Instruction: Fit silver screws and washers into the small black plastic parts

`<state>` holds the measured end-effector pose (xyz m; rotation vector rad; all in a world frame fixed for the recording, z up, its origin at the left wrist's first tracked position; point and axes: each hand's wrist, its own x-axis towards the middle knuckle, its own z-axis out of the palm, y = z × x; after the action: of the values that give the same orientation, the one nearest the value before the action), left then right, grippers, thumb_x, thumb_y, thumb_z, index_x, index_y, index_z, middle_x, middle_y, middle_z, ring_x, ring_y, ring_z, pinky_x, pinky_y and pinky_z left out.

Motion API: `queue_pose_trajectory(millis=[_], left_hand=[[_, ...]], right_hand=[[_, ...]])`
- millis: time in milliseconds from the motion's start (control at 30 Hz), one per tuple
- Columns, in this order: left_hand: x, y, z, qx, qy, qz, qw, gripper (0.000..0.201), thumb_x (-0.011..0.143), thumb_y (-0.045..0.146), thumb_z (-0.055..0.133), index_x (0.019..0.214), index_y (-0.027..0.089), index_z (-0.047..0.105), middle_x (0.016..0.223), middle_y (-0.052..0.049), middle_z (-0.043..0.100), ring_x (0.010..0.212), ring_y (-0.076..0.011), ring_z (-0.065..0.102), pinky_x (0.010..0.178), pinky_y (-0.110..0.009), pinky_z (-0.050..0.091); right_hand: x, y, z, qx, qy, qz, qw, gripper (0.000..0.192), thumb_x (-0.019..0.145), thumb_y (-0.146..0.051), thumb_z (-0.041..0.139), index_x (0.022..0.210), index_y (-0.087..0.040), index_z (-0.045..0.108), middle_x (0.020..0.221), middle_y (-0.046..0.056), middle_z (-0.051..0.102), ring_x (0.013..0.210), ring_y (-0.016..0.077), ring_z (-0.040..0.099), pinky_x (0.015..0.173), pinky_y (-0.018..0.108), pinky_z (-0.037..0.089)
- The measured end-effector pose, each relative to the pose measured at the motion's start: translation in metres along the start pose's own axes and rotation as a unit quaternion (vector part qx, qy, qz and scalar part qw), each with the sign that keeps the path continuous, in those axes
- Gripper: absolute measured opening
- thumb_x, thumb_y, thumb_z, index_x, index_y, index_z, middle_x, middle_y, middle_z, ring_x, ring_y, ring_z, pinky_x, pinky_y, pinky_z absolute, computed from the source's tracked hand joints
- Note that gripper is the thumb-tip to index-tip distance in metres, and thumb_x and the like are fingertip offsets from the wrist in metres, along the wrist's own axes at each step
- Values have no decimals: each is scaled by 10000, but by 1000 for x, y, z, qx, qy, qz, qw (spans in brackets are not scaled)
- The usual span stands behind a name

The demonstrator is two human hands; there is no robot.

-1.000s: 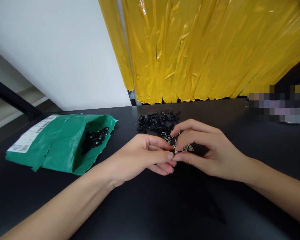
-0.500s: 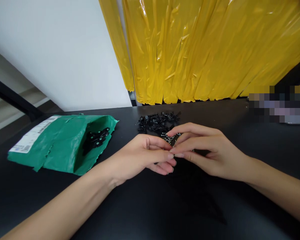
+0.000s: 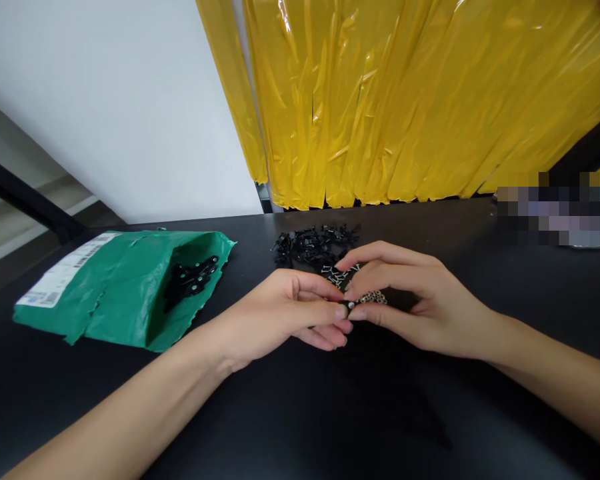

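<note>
Black table (image 3: 300, 413): both forearms rest across it.
Left hand (image 3: 280, 317): fingers curled, thumb and forefinger pinched on a tiny part (image 3: 351, 305).
Right hand (image 3: 410, 303): fingertips meet the left hand's at that same part, pinching it too.
Tiny part: between the two hands' tips, near the table's middle; too small to identify.
Small screws (image 3: 336, 274): just beyond the fingers.
Black pieces (image 3: 313, 241): heap farther back.
Green mailer bag (image 3: 125, 287): left, torn open, dark parts inside.
Yellow plastic sheet (image 3: 405, 100): far side.
</note>
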<state>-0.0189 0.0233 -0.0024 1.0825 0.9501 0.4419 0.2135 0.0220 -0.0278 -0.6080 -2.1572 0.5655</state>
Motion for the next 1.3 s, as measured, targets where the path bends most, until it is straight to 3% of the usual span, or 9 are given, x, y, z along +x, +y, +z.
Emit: queue_pose_trajectory(millis=[133,300,433,633,800,967,1067,1200,1300], left_hand=[[0,1,1,11,-8,-2,1000,193,832,295,855,951,157,791,858,-37,804,738,-112,755,716,-198,636],[0,0,0,5,-10,-4,1000,215,820,282,867,976,164,777,868,-36,811,745,-125,766,718,-216,643],[-1,1,-1,10,-18,1,1000,211,840,288,853,997,161,792,876,-37,808,745,-111,759,714,-195,633],[-1,1,-1,-1,-22,-12,1000,215,843,290,851,1005,165,783,902,-45,813,768,-125,766,736,-220,637],[-1,2,-1,11,-27,-13,999,199,855,289,838,1011,173,797,921,-43,808,784,-123,760,753,-222,626],[-1,2,0,10,-17,-15,1000,258,824,318,863,1020,167,792,921,-55,812,793,-143,767,762,-247,628],[0,1,-1,15,-7,-13,1000,313,800,322,882,1047,159,782,936,-66,819,793,-151,774,755,-252,630],[0,2,-2,30,-12,-1,999,256,834,286,853,1044,159,781,953,-59,816,800,-134,770,765,-234,626],[0,2,-2,30,-4,7,1000,204,868,273,820,1025,152,769,936,-61,813,804,-139,773,772,-245,631]], right_hand=[[1,-1,1,14,-26,-6,1000,146,985,-134,650,1034,-169,783,1253,100,700,1150,144,695,949,232,565],[2,-1,2,15,-3,3,1000,55,924,-211,760,903,-160,765,1102,79,703,1057,144,704,932,239,564],[0,0,1,16,-23,-12,1000,119,954,-177,715,1057,-192,772,1216,89,717,1217,189,673,993,291,569],[2,-1,1,4,8,1,1000,29,920,-227,763,906,-203,773,1125,77,728,1029,176,733,899,296,610],[2,-1,-2,21,-35,-15,999,137,963,-165,688,1049,-209,785,1213,86,753,1222,207,691,996,308,594],[2,-3,1,4,-15,7,1000,78,960,-188,699,947,-206,774,1154,60,735,1027,156,732,898,263,600],[2,-1,3,13,-13,18,1000,49,951,-219,722,925,-207,762,1119,56,730,1012,156,727,895,273,598],[0,3,2,26,-36,12,999,136,971,-212,692,1075,-227,779,1267,79,723,1178,209,705,1011,348,584],[0,3,2,20,-26,21,999,169,989,-188,657,1093,-236,782,1259,79,736,1140,201,725,978,337,599]])
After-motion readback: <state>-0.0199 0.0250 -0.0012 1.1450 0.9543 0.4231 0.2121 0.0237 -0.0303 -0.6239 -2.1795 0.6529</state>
